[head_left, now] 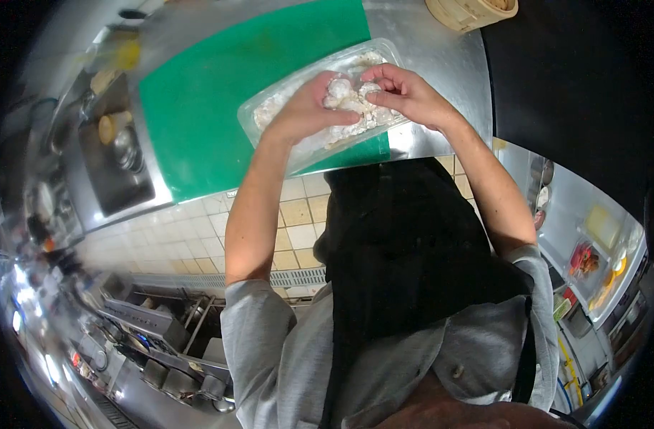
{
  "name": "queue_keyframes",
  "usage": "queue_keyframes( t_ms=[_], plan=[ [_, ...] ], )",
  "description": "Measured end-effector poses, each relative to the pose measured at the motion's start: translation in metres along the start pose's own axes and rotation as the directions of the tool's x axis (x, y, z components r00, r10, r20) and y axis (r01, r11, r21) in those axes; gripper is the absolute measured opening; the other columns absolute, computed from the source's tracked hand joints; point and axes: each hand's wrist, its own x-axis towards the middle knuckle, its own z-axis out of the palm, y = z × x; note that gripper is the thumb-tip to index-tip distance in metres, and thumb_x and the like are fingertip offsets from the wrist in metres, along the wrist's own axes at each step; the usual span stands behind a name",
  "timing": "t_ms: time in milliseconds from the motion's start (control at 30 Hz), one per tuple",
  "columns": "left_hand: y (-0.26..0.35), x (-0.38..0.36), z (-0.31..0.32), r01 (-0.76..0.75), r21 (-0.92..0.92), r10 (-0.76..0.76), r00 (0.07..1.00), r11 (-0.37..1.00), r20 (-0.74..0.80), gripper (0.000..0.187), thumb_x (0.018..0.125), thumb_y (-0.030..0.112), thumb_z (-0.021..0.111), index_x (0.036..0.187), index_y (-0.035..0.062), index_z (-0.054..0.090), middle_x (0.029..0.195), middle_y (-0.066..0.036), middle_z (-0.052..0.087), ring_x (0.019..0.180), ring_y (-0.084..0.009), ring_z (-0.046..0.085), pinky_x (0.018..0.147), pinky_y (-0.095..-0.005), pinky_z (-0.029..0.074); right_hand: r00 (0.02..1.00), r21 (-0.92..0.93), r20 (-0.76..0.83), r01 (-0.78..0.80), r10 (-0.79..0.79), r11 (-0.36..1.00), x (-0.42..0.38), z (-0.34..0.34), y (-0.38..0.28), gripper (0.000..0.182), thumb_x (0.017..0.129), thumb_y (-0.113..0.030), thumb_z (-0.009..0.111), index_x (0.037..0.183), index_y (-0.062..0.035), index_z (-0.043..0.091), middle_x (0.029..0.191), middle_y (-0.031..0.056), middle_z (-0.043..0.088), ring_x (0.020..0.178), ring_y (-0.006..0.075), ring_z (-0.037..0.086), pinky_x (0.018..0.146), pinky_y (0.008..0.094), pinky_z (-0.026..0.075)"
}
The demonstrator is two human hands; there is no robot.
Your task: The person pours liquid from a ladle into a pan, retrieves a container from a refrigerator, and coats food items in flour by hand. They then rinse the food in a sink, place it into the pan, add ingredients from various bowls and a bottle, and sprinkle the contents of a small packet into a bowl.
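Note:
A clear plastic container point(252, 116) holds lumpy white pieces coated in what looks like flour point(341, 132). It lies at a slant over a green cutting board point(198, 100) and the steel counter. My left hand point(309, 111) reaches in from the left, its thumb and fingers curved around a floury white lump point(339, 91). Opposite it, my right hand point(410, 96) has its fingers bent and thumb pressed against another floury lump point(370, 91). White powder covers the fingertips. What the lumps are under the coating cannot be made out.
A bamboo steamer point(470, 13) stands at the counter's upper right, beside a dark surface point(570, 86). To the left is a sink point(116, 168) with metal ware inside. A black apron point(413, 243) hangs close to the counter's front edge.

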Motion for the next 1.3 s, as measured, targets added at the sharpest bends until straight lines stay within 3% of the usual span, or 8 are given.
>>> queue_keyframes(
  t_ms=[200, 700, 867, 933, 1067, 1167, 1233, 1300],
  plan=[
    [0.004, -0.006, 0.005, -0.056, 0.083, 0.055, 0.998, 0.995, 0.017, 0.066, 0.072, 0.007, 0.086, 0.129, 0.0046, 0.053, 0.114, -0.003, 0.063, 0.106, -0.0117, 0.057, 0.095, -0.0273, 0.045, 0.993, 0.011, 0.071, -0.09, 0.089, 0.996, 0.001, -0.005, -0.011, 0.038, 0.095, -0.015, 0.067, 0.13, -0.0071, 0.056, 0.094, -0.0027, 0.063, 0.081, 0.0041, 0.053, 0.07, 0.02, 0.043],
    [0.017, -0.021, 0.023, -0.157, 0.385, 0.207, 0.974, 0.909, -0.092, 0.052, 0.073, 0.018, 0.087, 0.116, 0.0087, 0.06, 0.103, -0.003, 0.066, 0.096, -0.0127, 0.059, 0.085, -0.028, 0.048, 0.938, 0.298, -0.208, -0.209, 0.277, 0.932, -0.005, 0.009, -0.001, 0.04, 0.094, -0.017, 0.068, 0.13, -0.0062, 0.055, 0.095, -0.0022, 0.058, 0.079, 0.0038, 0.053, 0.068, 0.0191, 0.048],
    [0.016, -0.016, 0.018, -0.187, 0.52, 0.273, 0.958, 0.834, -0.093, 0.046, 0.073, 0.021, 0.088, 0.111, 0.0082, 0.063, 0.097, -0.005, 0.068, 0.09, -0.0131, 0.062, 0.078, -0.0299, 0.051, 0.958, 0.093, -0.24, -0.141, 0.159, 0.986, -0.009, 0.008, -0.015, 0.041, 0.093, -0.015, 0.069, 0.129, -0.0027, 0.054, 0.094, 0.0012, 0.06, 0.084, 0.007, 0.059, 0.07, 0.0226, 0.051],
    [0.011, -0.01, 0.006, -0.177, 0.424, 0.255, 0.957, 0.888, -0.135, 0.057, 0.072, 0.029, 0.087, 0.117, 0.0064, 0.06, 0.098, -0.011, 0.069, 0.084, -0.0243, 0.066, 0.077, -0.0352, 0.054, 0.967, 0.083, -0.215, -0.123, 0.139, 0.989, -0.009, 0.001, -0.013, 0.041, 0.093, -0.014, 0.069, 0.129, -0.0021, 0.054, 0.094, 0.0021, 0.06, 0.083, 0.0079, 0.059, 0.07, 0.0233, 0.052],
    [0.004, -0.001, 0.002, -0.258, 0.342, 0.326, 0.932, 0.904, -0.16, 0.057, 0.075, 0.032, 0.085, 0.118, 0.0041, 0.06, 0.101, -0.014, 0.068, 0.085, -0.0247, 0.065, 0.076, -0.0357, 0.054, 0.968, 0.084, -0.219, -0.108, 0.124, 0.991, -0.006, 0.0, -0.007, 0.038, 0.093, -0.013, 0.068, 0.126, -0.0002, 0.055, 0.093, 0.0036, 0.06, 0.079, 0.0092, 0.059, 0.069, 0.024, 0.051],
    [0.022, -0.011, 0.012, -0.01, 0.367, 0.109, 0.962, 0.93, -0.251, 0.049, 0.08, 0.028, 0.082, 0.116, 0.0027, 0.062, 0.114, -0.014, 0.066, 0.095, -0.0223, 0.065, 0.082, -0.0326, 0.053, 0.975, -0.027, -0.223, -0.031, 0.024, 0.999, 0.007, 0.001, 0.006, 0.036, 0.093, -0.013, 0.068, 0.124, 0.0008, 0.056, 0.092, 0.0034, 0.06, 0.076, 0.0094, 0.058, 0.067, 0.0239, 0.049],
    [0.018, -0.014, 0.02, -0.062, 0.72, 0.477, 0.788, 0.691, -0.39, 0.047, 0.078, 0.029, 0.082, 0.114, 0.003, 0.064, 0.108, -0.017, 0.067, 0.093, -0.0299, 0.066, 0.081, -0.0363, 0.053, 0.969, -0.075, -0.248, -0.019, 0.0, 0.997, 0.012, 0.003, 0.006, 0.037, 0.091, -0.014, 0.069, 0.123, 0.0014, 0.057, 0.09, 0.0049, 0.061, 0.076, 0.0109, 0.058, 0.068, 0.0245, 0.048],
    [0.007, -0.015, 0.029, -0.107, 0.774, 0.592, 0.711, 0.624, -0.379, 0.046, 0.077, 0.03, 0.081, 0.111, 0.0039, 0.065, 0.101, -0.016, 0.067, 0.09, -0.0321, 0.065, 0.08, -0.0395, 0.052, 0.962, -0.121, -0.272, -0.012, -0.021, 0.993, 0.012, 0.003, 0.009, 0.039, 0.09, -0.016, 0.069, 0.122, 0.0021, 0.058, 0.088, 0.0063, 0.062, 0.077, 0.0124, 0.058, 0.068, 0.025, 0.048]
  ],
)
